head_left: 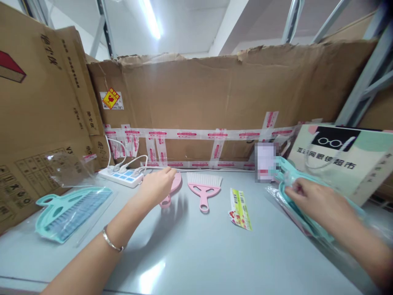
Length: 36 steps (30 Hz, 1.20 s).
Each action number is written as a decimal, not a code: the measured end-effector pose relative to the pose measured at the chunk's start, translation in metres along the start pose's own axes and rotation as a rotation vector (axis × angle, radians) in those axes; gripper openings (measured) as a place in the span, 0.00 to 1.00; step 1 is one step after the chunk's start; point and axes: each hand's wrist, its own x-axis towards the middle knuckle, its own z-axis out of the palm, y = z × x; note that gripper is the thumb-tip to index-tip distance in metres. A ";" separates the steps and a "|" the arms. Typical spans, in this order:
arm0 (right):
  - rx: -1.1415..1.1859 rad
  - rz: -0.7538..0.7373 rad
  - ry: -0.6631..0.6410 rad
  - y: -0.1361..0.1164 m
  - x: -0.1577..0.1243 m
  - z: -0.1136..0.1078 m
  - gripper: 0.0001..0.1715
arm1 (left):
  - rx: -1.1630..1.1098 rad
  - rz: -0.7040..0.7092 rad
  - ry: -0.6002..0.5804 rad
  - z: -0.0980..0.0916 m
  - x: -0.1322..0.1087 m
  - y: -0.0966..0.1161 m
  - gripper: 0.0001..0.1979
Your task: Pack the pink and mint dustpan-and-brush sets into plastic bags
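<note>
"When you went over it from the near edge, what came first?"

"Grey table [190, 262] along the bottom of the frame, then a silver bracelet [109, 242] at the lower left. Further left lay a teal set [75, 215], dustpan and brush together in clear wrap. A printed card [240, 209] lay flat right of centre."

"And the right hand [316, 200]?"

"It was at the right of the frame, against a wrapped teal pile [287, 166]. Its fingers were curled in, but blur hid whether they pinched anything."

"The left hand [158, 184]?"

"Left of centre, over a pink dustpan [176, 182], covering part of it. Its fingers were pressed together and slightly bent. I could not tell whether they gripped the dustpan."

"How far along did things look?"

"Partway, I judged. The dustpan and the pink brush [204, 191], just beside it mid-frame, showed no wrap. The teal pieces on both sides did, so those looked left to do."

"What stood behind?"

"A power strip [123, 178] with plugs at centre left, a paper bag [334, 174] at the right, a cardboard box [196, 94] across the back, and a ceiling light [150, 18] at the top."
</note>
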 end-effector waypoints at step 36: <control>1.867 0.342 -0.616 -0.123 -0.014 0.026 0.08 | -1.710 -0.353 -0.001 0.027 0.014 0.002 0.18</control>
